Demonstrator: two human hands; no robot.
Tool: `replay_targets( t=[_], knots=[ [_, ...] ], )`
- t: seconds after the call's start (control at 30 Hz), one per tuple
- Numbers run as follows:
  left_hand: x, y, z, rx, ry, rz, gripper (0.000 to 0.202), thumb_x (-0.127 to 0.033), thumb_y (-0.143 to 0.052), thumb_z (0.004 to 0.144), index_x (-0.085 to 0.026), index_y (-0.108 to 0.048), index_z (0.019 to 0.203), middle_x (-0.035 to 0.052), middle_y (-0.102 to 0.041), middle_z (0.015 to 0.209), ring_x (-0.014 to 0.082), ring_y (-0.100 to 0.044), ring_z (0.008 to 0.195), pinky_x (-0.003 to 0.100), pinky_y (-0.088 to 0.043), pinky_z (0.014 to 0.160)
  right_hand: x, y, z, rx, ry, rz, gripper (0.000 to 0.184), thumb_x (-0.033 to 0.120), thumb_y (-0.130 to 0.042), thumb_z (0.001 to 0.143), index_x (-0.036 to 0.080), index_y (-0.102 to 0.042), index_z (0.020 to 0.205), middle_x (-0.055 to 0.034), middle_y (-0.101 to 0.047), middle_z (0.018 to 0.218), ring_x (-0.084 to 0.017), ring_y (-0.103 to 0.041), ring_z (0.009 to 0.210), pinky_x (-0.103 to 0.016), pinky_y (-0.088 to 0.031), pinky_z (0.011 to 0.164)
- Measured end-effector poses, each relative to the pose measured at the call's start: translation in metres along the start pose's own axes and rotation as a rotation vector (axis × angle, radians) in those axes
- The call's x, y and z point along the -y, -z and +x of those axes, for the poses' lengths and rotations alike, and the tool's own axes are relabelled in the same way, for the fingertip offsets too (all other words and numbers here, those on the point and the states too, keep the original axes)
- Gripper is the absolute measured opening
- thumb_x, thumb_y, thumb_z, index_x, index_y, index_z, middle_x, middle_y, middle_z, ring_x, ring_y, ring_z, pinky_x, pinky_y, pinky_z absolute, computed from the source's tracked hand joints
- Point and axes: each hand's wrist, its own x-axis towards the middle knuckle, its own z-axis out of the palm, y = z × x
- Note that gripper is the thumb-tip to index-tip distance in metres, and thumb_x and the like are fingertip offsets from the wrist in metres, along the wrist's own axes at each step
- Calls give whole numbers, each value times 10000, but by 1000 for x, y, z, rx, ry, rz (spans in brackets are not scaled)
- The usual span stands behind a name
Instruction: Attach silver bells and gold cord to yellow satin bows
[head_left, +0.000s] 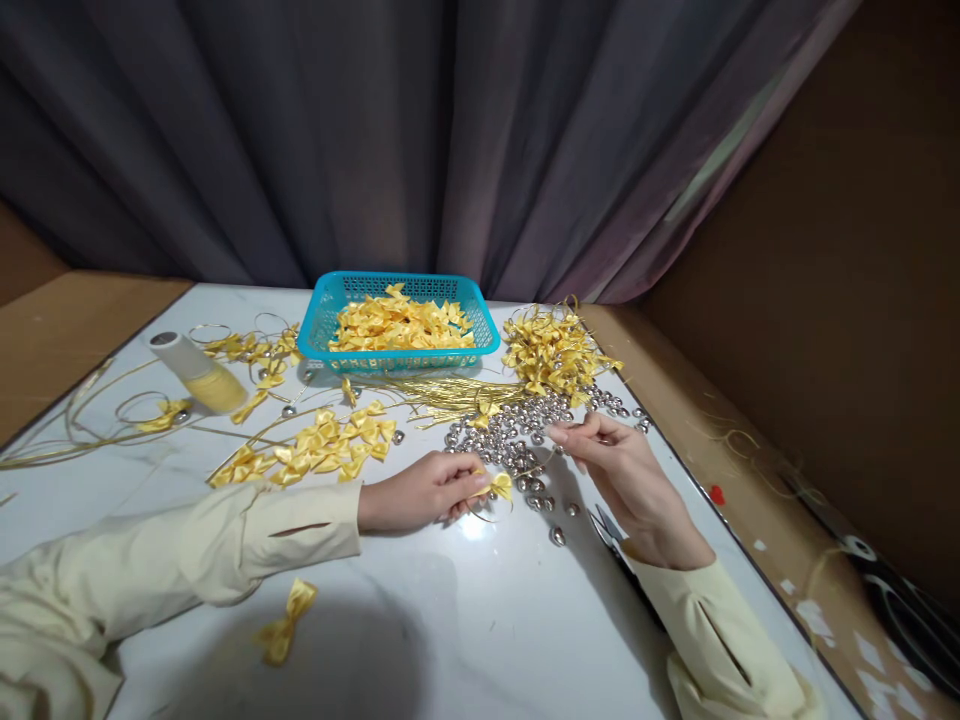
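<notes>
My left hand [439,487] is closed in a pinch on a yellow ribbon bow [501,487], low over the white table. From the bow a thin gold cord [534,470] runs right to my right hand [628,470], whose thumb and fingertips are pinched on its end. Small silver bells [517,420] lie in a loose heap just behind and between my hands. Scissors [611,530] rest under my right wrist, partly hidden by the wrist and sleeve. A single yellow bow [289,622] lies apart, nearer to me on the left.
At the back stands a blue basket [397,355] full of yellow bows. Right of it is a pile of corded bows [555,350]; gold cords [457,398] lie in front. More loose bows [330,440] and a tilted bottle [199,372] are on the left. Dark scissors [892,590] lie far right.
</notes>
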Motion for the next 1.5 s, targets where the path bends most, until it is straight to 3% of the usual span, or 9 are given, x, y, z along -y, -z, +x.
replay_targets(
  t=[0.13,0.4,0.6,0.77,0.87,1.0,1.27,1.4,1.5],
  knots=[
    [-1,0,0,2,2,5,333,-453,-410,904,-163,-459,747,-53,-429,574,85,-386,489,232,-325,494,-1,-3,-1,70,-64,69,424,284,-861,511,204,-449,452,-10,-653,611,-237,-644,919,-336,-451,797],
    [0,-1,0,0,4,-7,333,-458,-426,894,-162,-461,746,-54,-431,575,83,-388,487,226,-321,487,-4,-2,-2,130,-117,54,318,243,-844,544,181,-533,563,-21,-693,601,-149,-634,611,-273,-446,625],
    [-1,0,1,-3,10,-3,345,-473,-427,890,-163,-459,741,-56,-428,571,84,-390,490,225,-327,491,-5,-4,-2,136,-74,-147,334,251,-826,506,171,-504,548,60,-524,458,-75,-432,449,-222,-329,478],
    [-2,0,1,-4,8,24,345,-466,-418,896,-170,-449,721,-55,-430,565,87,-394,493,229,-332,497,-11,-3,-2,234,36,-448,264,202,-698,581,182,-441,520,114,-298,441,-50,-270,433,-214,-237,449],
    [-3,0,1,-1,6,27,339,-456,-419,897,-171,-445,716,-55,-429,565,87,-393,492,230,-333,499,-12,-2,-2,275,79,-546,110,201,-632,633,171,-537,680,101,-339,492,-62,-294,440,-221,-242,444],
    [-3,0,1,-7,9,22,325,-437,-416,901,-171,-443,717,-56,-426,565,88,-393,489,230,-332,498,-6,-4,-5,334,78,-568,218,254,-625,696,167,-567,887,85,-391,531,-79,-353,440,-232,-284,439],
    [1,0,2,-26,-4,20,319,-444,-414,903,-169,-459,748,-58,-429,555,90,-394,475,230,-329,489,-4,-1,-4,462,-22,-364,337,370,-573,783,134,-580,1023,-30,-645,668,-152,-612,635,-304,-482,641],
    [2,-1,1,-41,-13,35,321,-445,-410,904,-172,-456,741,-58,-429,555,90,-398,472,228,-335,489,-7,0,-3,441,-48,-300,360,383,-624,747,132,-571,1000,-23,-652,592,-179,-657,651,-323,-526,667],
    [0,-1,0,-71,-33,86,326,-430,-396,914,-173,-453,721,-56,-434,554,91,-411,481,230,-350,505,-6,1,-5,374,-35,-323,350,377,-635,739,136,-573,984,-71,-702,707,-198,-692,678,-335,-551,695]
  ],
)
